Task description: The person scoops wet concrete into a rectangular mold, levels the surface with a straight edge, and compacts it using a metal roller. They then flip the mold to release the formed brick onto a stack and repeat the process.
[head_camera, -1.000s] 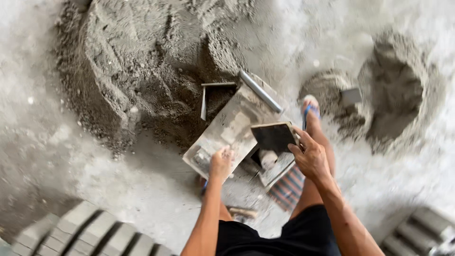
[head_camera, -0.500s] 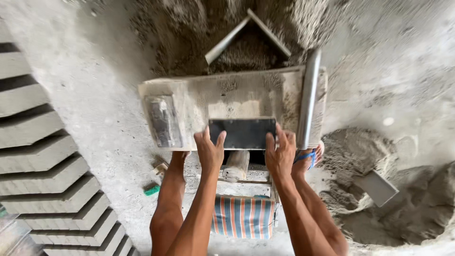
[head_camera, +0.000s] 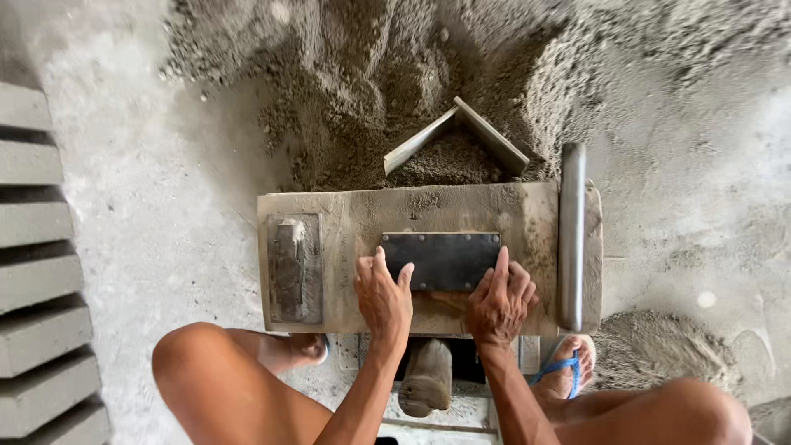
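Left hand: the left hand (head_camera: 383, 295) lies palm down on the near left corner of the dark metal plate (head_camera: 442, 260); fingers close together and pointing away from the body, thumb out to the side against the plate's left edge. It grips nothing; it presses flat.

Right hand: the right hand (head_camera: 499, 301) lies palm down on the plate's near right corner; index finger stretched up along the right edge, the other fingers bent and bunched over the near edge. Whether any fingertip hooks under the plate, I cannot tell.

Dark metal plate: rectangular, flat, with small rivets along its edges. It sits on the middle of the mould table (head_camera: 346, 247), long side across the view, between the two hands.

Mould table: a wide flat top coated in grey mortar dust, set just ahead of the knees.

Left end of table: a rectangular metal block (head_camera: 292, 268) stands in a recess, well apart from the left hand.

Right end of table: a round steel bar (head_camera: 571, 235) lies front to back along the edge, near the right hand but not touching it.

Below the near edge: a thick wooden handle (head_camera: 427, 379) sticks out toward the body, between the forearms.

Beyond the table: a heap of damp grey sand mix (head_camera: 395, 74), with an angled metal scoop (head_camera: 457, 136) sitting in it, open side toward the table.

Floor, far left: a row of grey concrete blocks (head_camera: 37, 272).

Feet: the right foot wears a blue sandal (head_camera: 560, 367), just beside the table's right corner.
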